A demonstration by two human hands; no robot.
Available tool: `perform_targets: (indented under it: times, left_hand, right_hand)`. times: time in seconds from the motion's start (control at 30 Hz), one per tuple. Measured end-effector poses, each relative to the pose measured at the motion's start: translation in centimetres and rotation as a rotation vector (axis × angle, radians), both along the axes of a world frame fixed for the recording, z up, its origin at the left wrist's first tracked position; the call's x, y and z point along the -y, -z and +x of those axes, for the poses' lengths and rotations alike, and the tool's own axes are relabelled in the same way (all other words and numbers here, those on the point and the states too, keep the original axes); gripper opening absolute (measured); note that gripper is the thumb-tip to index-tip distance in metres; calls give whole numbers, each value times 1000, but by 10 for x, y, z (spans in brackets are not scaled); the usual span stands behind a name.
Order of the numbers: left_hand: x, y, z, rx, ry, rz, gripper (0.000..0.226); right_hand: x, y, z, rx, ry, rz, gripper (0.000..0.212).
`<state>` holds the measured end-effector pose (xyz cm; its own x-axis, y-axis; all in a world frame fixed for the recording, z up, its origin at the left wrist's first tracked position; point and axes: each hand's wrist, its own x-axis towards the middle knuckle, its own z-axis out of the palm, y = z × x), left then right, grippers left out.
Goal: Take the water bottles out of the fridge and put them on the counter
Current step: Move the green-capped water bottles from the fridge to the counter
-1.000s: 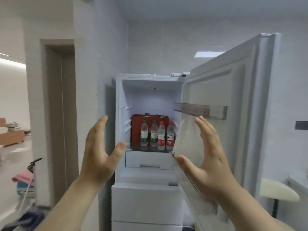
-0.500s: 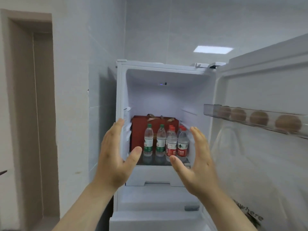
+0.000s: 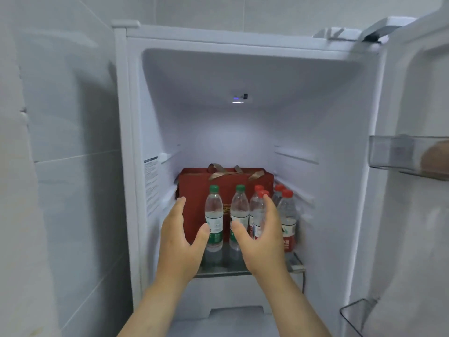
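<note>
a: where are the water bottles at?

b: standing upright on the glass shelf in the open fridge, centre of the frame. two green caps on the left, red caps bunched on the right, red box right behind them.

a: and the hands?

b: left hand and right hand both up in front of the bottles, palms facing each other, fingers spread apart, gripping nothing. can't tell if the right one touches a bottle.

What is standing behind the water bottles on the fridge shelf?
A red box with ribbon handles stands behind the bottles. Its lower front is covered by them and by both open hands, so anything behind the box is hidden.
</note>
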<state>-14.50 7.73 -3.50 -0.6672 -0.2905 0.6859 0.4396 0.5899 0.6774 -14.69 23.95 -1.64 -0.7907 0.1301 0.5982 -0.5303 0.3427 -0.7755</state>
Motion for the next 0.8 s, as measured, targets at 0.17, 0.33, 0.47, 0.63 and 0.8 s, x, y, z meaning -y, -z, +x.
perform_targets:
  times: [0.17,0.33,0.47,0.63,0.8]
  left_hand:
    - [-6,30,-91,172,-18,152,70]
    - [-14,50,-168,340,31,284,89]
    - [-18,57,-208,410,23,346,92]
    - [-15,67,-228,377,12,373,52]
    - [-8,70,-222,317,-22,425,52]
  right_hand:
    - [24,-5,-89,114,-64,-94,89]
    - [48,-4,-173,232,31,-171,89]
    - [55,8,-219,287,157,-132,84]
    - [54,25,-243,281,257,-23,74]
    - [50,40,-243,300,259,58,80]
